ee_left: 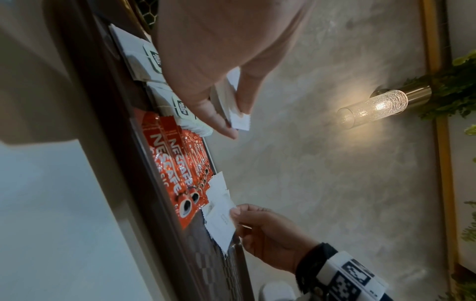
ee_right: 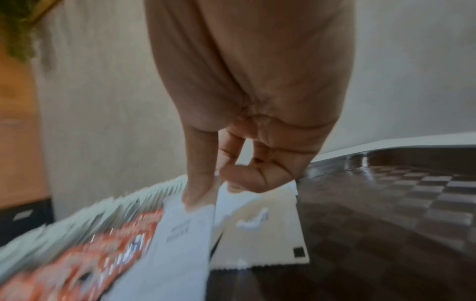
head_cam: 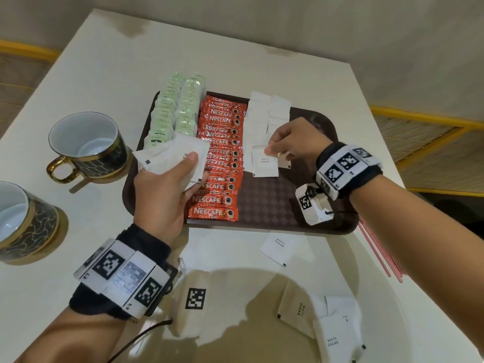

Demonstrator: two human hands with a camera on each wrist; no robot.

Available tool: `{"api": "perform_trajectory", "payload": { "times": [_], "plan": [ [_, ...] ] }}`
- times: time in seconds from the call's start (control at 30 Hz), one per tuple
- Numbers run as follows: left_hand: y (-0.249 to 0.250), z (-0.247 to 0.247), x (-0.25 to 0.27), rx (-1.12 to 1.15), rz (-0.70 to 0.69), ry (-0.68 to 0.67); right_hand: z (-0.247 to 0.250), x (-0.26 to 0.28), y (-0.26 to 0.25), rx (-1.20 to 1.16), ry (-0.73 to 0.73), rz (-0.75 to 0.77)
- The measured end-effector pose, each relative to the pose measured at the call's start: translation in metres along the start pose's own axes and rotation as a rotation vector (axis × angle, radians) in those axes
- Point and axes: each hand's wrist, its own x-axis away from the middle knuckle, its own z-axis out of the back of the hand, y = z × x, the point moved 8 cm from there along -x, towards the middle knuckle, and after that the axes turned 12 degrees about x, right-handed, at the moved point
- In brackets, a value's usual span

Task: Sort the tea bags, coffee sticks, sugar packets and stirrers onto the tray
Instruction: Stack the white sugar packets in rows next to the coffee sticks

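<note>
Head view: right hand point(head_cam: 293, 142) pinches the top edge of one sugar packet point(head_cam: 265, 161) between thumb and fingertips, over the brown tray point(head_cam: 275, 205) beside the coffee sticks point(head_cam: 220, 153). Left hand point(head_cam: 165, 189) grips a fan of sugar packets point(head_cam: 170, 153), thumb on top.

Your arms are bare, with no sleeves. On each wrist you wear a black cloth band point(head_cam: 146, 242) with white blocks strapped around it. The blocks point(head_cam: 123, 276) have black-and-white square patterns, like little puzzles. A small white box point(head_cam: 313, 205) with the same kind of pattern hangs under your right wrist. A thin black cord point(head_cam: 141, 336) trails from your left wristband.
</note>
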Motion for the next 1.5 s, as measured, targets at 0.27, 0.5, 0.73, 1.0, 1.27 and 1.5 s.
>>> {"api": "perform_trajectory", "payload": {
  "times": [0.27, 0.5, 0.73, 1.0, 1.27, 1.5],
  "plan": [
    [-0.005, -0.007, 0.005, -0.009, 0.004, -0.029, 0.019, 0.009, 0.034, -0.129, -0.124, -0.062],
    [-0.009, -0.013, 0.009, -0.041, -0.005, -0.070, 0.018, -0.004, 0.037, 0.006, -0.037, -0.071],
    [-0.010, -0.009, 0.012, -0.037, -0.019, -0.047, 0.024, -0.001, 0.014, 0.253, 0.122, 0.066],
    [-0.010, -0.008, 0.014, -0.014, -0.012, -0.020, -0.022, 0.007, -0.035, 0.837, 0.066, 0.343],
    [-0.011, -0.008, 0.013, -0.013, 0.005, -0.008, -0.032, 0.007, -0.042, 0.884, 0.029, 0.412],
    [-0.021, -0.024, 0.015, 0.050, 0.156, -0.045, -0.004, 0.027, -0.048, 0.619, 0.103, 0.350]
  ]
}}
